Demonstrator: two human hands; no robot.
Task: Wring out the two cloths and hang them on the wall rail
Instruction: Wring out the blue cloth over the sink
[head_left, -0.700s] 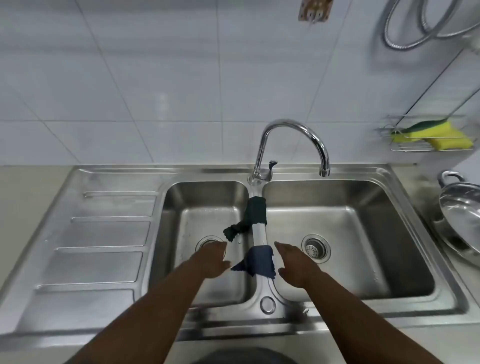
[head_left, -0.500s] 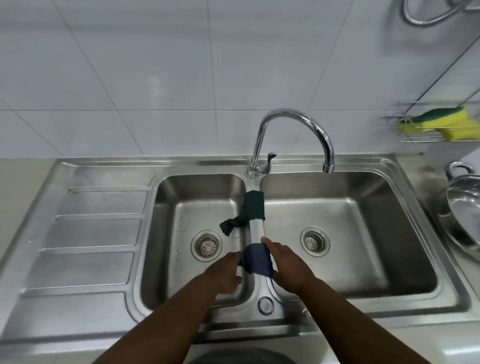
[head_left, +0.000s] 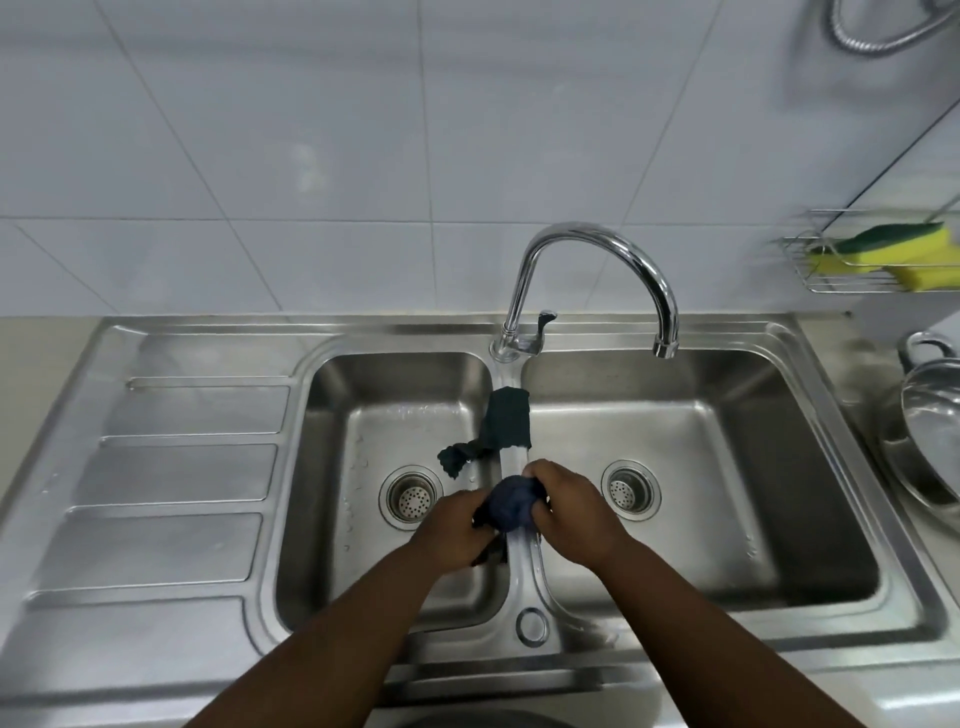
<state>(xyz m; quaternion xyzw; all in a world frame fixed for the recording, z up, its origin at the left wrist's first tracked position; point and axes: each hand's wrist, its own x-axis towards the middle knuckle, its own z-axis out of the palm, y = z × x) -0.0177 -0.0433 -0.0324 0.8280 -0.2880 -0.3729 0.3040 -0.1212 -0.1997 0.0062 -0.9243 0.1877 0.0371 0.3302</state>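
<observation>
Both hands are on the first cloth now. The left hand (head_left: 453, 525) and the right hand (head_left: 569, 512) close in from either side on the bunched dark blue cloth (head_left: 511, 508), gathered into a ball right over the steel divider (head_left: 524, 566) between the two basins of the stainless double sink (head_left: 826, 415). Fingers curl round the fabric on both sides, and a loose tail of it hangs down on the left-basin side.

The second one, the dark green cloth (head_left: 506, 421), lies draped over the divider further back, just in front of the chrome gooseneck tap (head_left: 587, 260), one twisted end trailing into the left basin. Untouched for now.

To wring this well, I'd say the ball wants stretching into a rope first: a wad only squeezes, it doesn't twist. Then the hands turn opposite ways, held low over one basin so the water runs to a drain and not along the divider. No wall rail is in view here, so the hanging spot can't be judged.
</observation>
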